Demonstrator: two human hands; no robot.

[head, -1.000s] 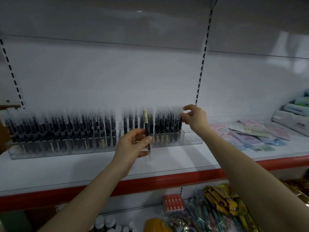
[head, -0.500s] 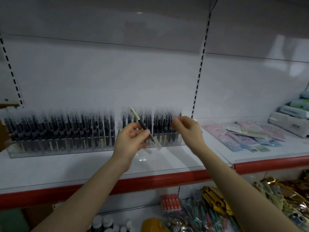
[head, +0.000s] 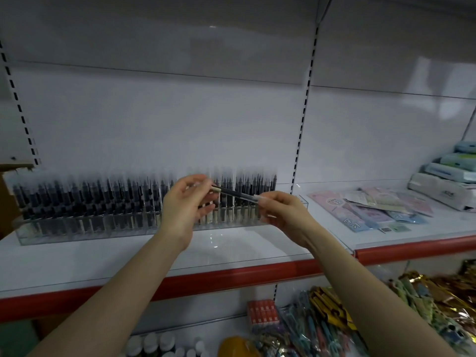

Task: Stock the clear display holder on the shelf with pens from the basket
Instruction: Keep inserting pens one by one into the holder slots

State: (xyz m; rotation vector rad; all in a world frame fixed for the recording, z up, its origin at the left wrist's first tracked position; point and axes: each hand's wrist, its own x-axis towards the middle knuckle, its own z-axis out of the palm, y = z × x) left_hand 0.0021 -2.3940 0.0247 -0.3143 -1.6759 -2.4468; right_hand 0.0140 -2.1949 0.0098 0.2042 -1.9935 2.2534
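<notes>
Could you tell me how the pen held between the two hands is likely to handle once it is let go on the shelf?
The pen looks slim and straight, so probably stiff and light. Its round barrel would likely roll on the smooth shelf.

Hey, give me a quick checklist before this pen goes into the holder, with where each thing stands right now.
1. Pen gripped: ok, left hand and right hand each pinch one end.
2. Pen upright for insertion: not ok, it lies nearly level, slanting down to the right.
3. Free slot in holder: ok, its right end looks empty.
4. Path to that slot clear: not ok, the right hand is in front of it.
5. Which end is the tip: cannot tell.
</notes>
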